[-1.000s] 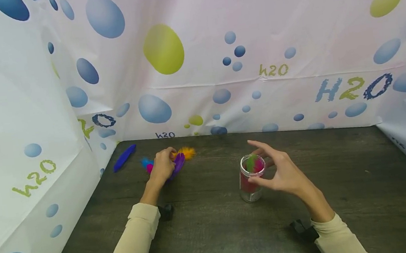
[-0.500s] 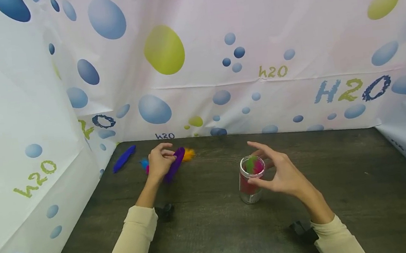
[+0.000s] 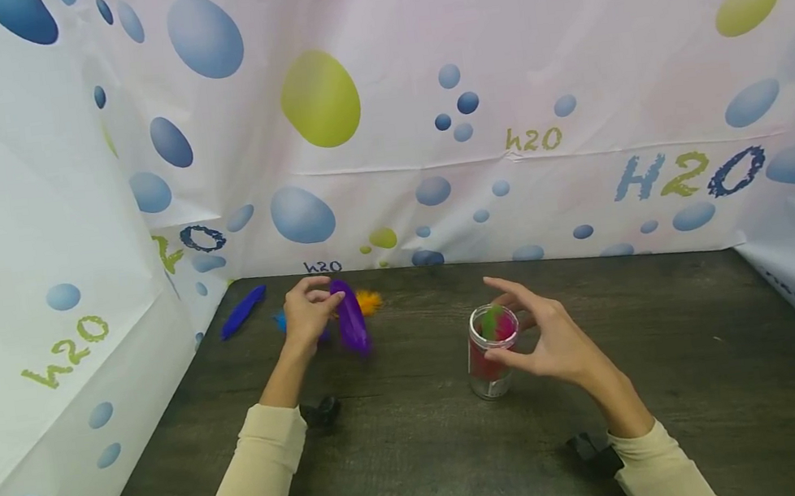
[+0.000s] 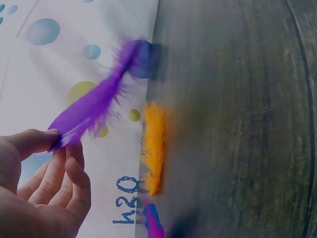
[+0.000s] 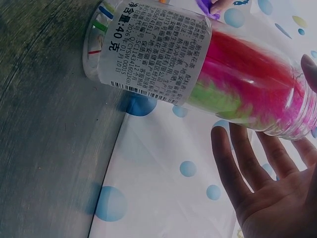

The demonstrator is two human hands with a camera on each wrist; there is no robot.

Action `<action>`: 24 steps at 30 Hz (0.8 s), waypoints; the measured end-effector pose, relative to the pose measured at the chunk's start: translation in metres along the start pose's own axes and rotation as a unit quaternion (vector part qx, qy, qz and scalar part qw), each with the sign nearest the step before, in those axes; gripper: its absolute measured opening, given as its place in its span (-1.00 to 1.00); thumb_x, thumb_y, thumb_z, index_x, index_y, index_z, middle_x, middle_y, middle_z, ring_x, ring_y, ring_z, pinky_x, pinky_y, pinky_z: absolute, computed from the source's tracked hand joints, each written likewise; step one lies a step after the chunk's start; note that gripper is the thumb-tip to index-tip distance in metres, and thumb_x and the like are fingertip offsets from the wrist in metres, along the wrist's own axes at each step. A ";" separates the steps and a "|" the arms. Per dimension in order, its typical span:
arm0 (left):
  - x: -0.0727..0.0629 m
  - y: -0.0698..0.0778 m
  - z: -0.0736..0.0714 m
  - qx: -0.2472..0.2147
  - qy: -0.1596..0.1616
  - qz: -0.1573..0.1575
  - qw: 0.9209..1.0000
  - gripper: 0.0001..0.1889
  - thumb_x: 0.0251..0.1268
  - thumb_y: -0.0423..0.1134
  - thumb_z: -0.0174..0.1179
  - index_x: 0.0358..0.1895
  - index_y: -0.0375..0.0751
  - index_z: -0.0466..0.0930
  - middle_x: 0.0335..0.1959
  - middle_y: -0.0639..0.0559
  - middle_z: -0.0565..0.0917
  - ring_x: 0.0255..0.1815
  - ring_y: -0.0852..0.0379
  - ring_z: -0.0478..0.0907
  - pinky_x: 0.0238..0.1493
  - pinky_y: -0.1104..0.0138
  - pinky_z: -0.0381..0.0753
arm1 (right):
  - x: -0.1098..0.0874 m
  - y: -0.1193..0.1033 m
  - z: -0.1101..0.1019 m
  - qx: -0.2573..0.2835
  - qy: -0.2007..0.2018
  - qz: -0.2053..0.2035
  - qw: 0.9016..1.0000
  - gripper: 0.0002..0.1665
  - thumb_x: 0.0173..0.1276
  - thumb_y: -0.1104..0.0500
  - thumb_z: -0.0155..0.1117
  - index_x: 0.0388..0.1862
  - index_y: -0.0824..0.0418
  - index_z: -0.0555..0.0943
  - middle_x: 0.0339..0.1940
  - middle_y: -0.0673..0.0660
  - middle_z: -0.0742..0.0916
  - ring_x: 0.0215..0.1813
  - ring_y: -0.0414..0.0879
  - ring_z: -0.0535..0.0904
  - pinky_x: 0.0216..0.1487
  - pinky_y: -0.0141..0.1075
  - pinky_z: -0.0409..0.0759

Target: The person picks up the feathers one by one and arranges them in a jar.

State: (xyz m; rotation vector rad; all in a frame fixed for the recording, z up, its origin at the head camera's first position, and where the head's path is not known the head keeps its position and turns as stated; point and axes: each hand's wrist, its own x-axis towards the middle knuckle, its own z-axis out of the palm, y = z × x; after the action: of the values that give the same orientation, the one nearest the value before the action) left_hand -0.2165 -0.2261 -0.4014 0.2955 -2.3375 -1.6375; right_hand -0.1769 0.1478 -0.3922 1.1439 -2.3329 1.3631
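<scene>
My left hand [image 3: 308, 317] pinches a purple feather [image 3: 351, 319] by its end between thumb and fingers, raised above the table. In the left wrist view the feather [image 4: 96, 106] slants up from the fingertips. An orange feather [image 3: 369, 301] lies on the table behind it, and a blue feather [image 3: 281, 321] is partly hidden by the hand. A clear jar [image 3: 490, 364] stands upright with red, pink and green feathers inside. Around its upper part my right hand [image 3: 551, 337] is spread, thumb in front, fingers behind; the right wrist view shows the fingers [image 5: 252, 163] extended beside the jar.
A dark blue feather [image 3: 243, 311] lies at the table's far left. The dark wooden table [image 3: 421, 458] ends against a white wall sheet [image 3: 395, 101] printed with bubbles. A white printed label [image 5: 156, 47] covers the lower part of the jar.
The left hand has picked the purple feather up from the pile and lifted it. The feather has swung to hang down to the right. My right hand and the jar have barely moved.
</scene>
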 end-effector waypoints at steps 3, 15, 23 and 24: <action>0.000 0.000 -0.002 -0.038 -0.006 -0.019 0.999 -0.60 0.35 -0.41 0.38 0.20 -0.41 0.56 -0.45 0.05 0.73 -0.58 0.25 0.60 -0.31 0.23 0.77 | 0.000 0.001 0.000 0.000 0.000 -0.001 1.000 0.09 0.07 0.29 0.66 0.56 0.23 0.32 0.00 0.18 0.75 -0.09 -0.14 0.72 -0.18 -0.16 0.79; -0.008 0.005 -0.004 -0.141 -0.032 -0.064 0.987 -0.53 0.28 -0.50 0.41 0.24 -0.42 0.52 -0.31 -0.02 0.80 -0.49 0.23 0.66 -0.41 0.42 0.68 | -0.001 0.003 -0.001 0.001 0.001 -0.002 1.000 0.09 0.07 0.29 0.66 0.56 0.24 0.33 0.00 0.19 0.75 -0.09 -0.17 0.71 -0.19 -0.18 0.79; -0.015 0.010 -0.005 -0.174 -0.046 -0.064 0.982 -0.53 0.30 -0.55 0.36 0.25 -0.39 0.51 -0.42 0.11 0.77 -0.51 0.23 0.66 -0.42 0.41 0.69 | 0.002 0.004 -0.001 0.003 0.000 -0.001 1.000 0.08 0.06 0.29 0.66 0.56 0.24 0.33 0.00 0.19 0.75 -0.11 -0.16 0.71 -0.20 -0.19 0.79; -0.015 0.011 -0.005 -0.180 -0.048 -0.065 0.980 -0.54 0.31 -0.56 0.34 0.25 -0.40 0.50 -0.44 0.14 0.76 -0.51 0.24 0.65 -0.42 0.42 0.68 | 0.002 0.004 0.000 0.004 -0.001 -0.001 1.000 0.08 0.07 0.29 0.66 0.56 0.24 0.33 0.00 0.19 0.75 -0.11 -0.15 0.71 -0.20 -0.19 0.79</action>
State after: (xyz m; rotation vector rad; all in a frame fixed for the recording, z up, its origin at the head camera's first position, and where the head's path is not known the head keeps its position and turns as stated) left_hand -0.2003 -0.2222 -0.3910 0.3024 -2.0668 -2.1389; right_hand -0.1811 0.1478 -0.3933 1.1497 -2.3297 1.3717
